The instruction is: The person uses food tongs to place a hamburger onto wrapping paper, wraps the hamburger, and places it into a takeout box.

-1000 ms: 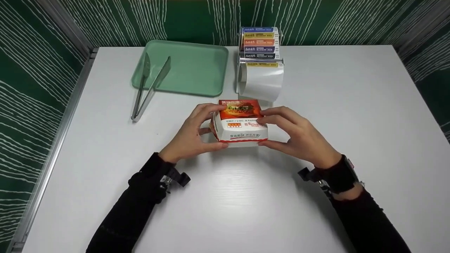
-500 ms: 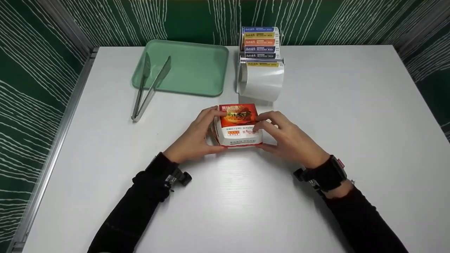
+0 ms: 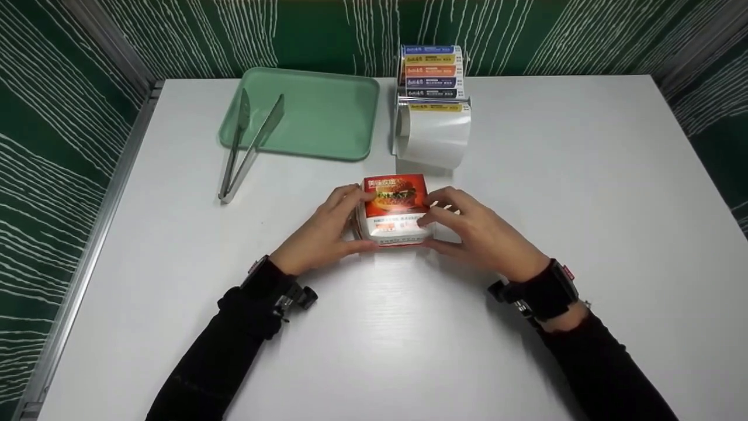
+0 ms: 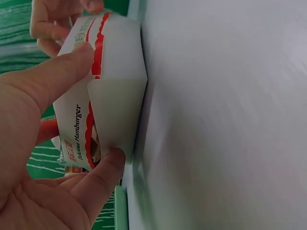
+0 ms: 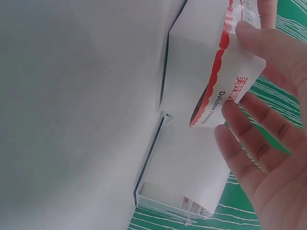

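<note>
A white and red burger box (image 3: 396, 210) with a burger picture on its lid rests on the white table (image 3: 409, 339) in the middle. My left hand (image 3: 345, 222) grips its left side, with the thumb at the front corner. My right hand (image 3: 450, 225) grips its right side with curled fingers. In the left wrist view, the left hand (image 4: 48, 143) pinches the box (image 4: 115, 96) at the lid seam, where a gap shows. In the right wrist view, the right hand (image 5: 268, 158) touches the lid's edge on the box (image 5: 211, 62).
A green tray (image 3: 310, 111) lies at the back left, with metal tongs (image 3: 242, 146) across its left edge. Just behind the box stands a label dispenser (image 3: 432, 105) with coloured rolls and a white sheet hanging down. Green patterned walls surround the table.
The box has come down from a raised position onto the table and a little away from me. Both hands stayed on its sides and followed it down.
</note>
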Tool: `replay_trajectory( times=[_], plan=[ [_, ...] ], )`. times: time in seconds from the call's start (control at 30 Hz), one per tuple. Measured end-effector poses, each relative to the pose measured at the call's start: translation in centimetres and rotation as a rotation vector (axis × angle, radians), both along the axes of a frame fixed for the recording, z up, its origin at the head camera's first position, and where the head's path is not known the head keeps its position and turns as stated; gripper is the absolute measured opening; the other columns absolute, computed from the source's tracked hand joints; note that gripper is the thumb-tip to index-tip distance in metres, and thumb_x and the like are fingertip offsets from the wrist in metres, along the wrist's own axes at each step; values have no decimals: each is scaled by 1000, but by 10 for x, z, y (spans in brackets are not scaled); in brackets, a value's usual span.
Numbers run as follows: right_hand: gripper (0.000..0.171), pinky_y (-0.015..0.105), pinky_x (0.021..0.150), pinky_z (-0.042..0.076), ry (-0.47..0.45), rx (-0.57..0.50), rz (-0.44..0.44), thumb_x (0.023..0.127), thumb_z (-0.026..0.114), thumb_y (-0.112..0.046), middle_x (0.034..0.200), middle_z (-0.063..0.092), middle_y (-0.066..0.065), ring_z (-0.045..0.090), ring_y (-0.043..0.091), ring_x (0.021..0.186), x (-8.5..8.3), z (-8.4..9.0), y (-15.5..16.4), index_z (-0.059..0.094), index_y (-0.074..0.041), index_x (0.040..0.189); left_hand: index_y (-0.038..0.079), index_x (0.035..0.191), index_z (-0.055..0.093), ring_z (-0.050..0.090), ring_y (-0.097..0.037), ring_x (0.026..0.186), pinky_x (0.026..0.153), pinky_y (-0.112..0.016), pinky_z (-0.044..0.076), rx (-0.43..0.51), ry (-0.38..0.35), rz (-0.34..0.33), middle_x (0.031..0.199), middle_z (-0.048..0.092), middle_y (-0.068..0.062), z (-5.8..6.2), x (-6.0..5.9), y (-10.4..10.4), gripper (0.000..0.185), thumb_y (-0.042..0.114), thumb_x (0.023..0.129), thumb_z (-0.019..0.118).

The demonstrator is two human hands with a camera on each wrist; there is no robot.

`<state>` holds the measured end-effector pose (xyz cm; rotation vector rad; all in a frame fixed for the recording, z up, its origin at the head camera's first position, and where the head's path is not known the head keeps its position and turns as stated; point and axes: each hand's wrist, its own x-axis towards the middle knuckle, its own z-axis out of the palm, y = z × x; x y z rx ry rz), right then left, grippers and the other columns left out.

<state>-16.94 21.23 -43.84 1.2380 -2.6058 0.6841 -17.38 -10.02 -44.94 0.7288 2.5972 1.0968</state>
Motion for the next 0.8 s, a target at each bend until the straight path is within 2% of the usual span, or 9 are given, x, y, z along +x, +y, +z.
replay_trajectory(
  times=[0.23,0.43,0.63,0.8],
  plan=[
    [33,41,98,61,-21,-5,-4,88,91,-15,131,64,13,67,27,118,-1,2,0,71,-15,113,23,158,42,39,-28,157,128,-48,38,28,27,5,167,36,-8,-1,0,2,80,35,92,87],
    [30,39,96,61,-10,-32,11,89,90,-17,128,66,11,69,23,116,-4,6,2,73,-14,114,31,159,40,38,-28,157,126,-52,39,33,-9,14,169,31,-6,1,-3,-1,85,42,90,87],
    [28,39,93,61,14,-68,-19,89,90,-15,128,68,10,69,22,118,-7,14,8,75,-13,113,29,160,41,36,-28,158,125,-55,40,72,5,10,170,30,-6,6,-7,-4,86,51,90,86],
    [26,36,95,58,26,-85,-72,91,88,-16,129,68,9,69,21,121,-10,21,15,76,-13,114,25,158,43,38,-28,157,123,-52,43,108,25,45,169,33,-5,9,-9,-10,77,51,96,79]
  ],
)
